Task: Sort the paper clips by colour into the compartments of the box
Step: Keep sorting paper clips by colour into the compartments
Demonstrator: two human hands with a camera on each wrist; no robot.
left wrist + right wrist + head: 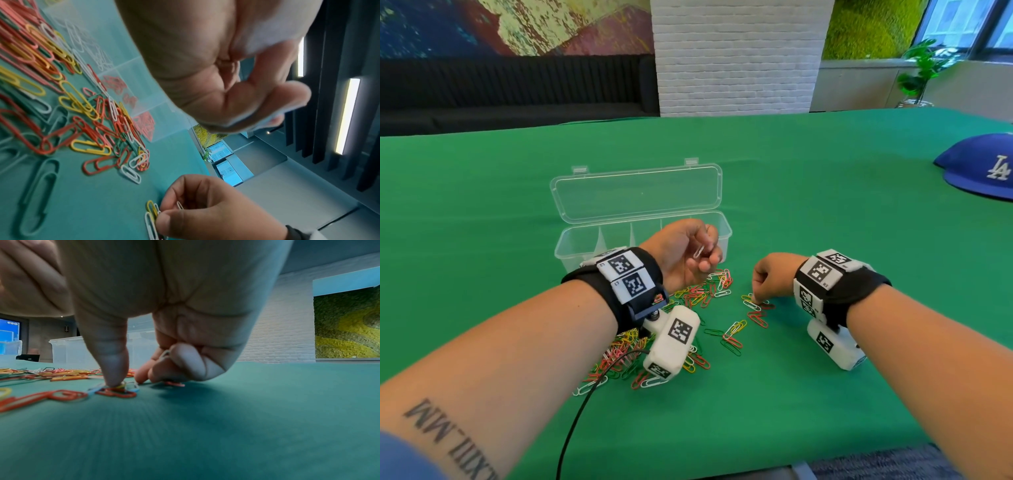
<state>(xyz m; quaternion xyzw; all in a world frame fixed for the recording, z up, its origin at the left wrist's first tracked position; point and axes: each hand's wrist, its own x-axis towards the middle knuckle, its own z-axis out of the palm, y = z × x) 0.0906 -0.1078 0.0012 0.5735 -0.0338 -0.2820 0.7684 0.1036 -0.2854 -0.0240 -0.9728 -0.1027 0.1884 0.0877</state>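
Head view: the left hand point(685, 251) was raised in front of the box point(571, 246), thumb and fingers pinching a white paper clip point(698, 252). The right hand point(774, 277) was lowered to the tabletop point(825, 192), its fingers curled, fingertips point(115, 379) pinching at a small cluster of clips point(755, 306); a pale clip point(165, 353) was tucked in its curled fingers. Loose paper clips point(702, 294), thin wire loops in red, yellow, green and white, lay scattered between the wrists and the box. The box was clear plastic, lid point(637, 192) open, with divided compartments; the left wrist view showed white clips point(90, 48) and red clips point(144, 123) in separate compartments. A blue cap point(983, 164) lay far right.
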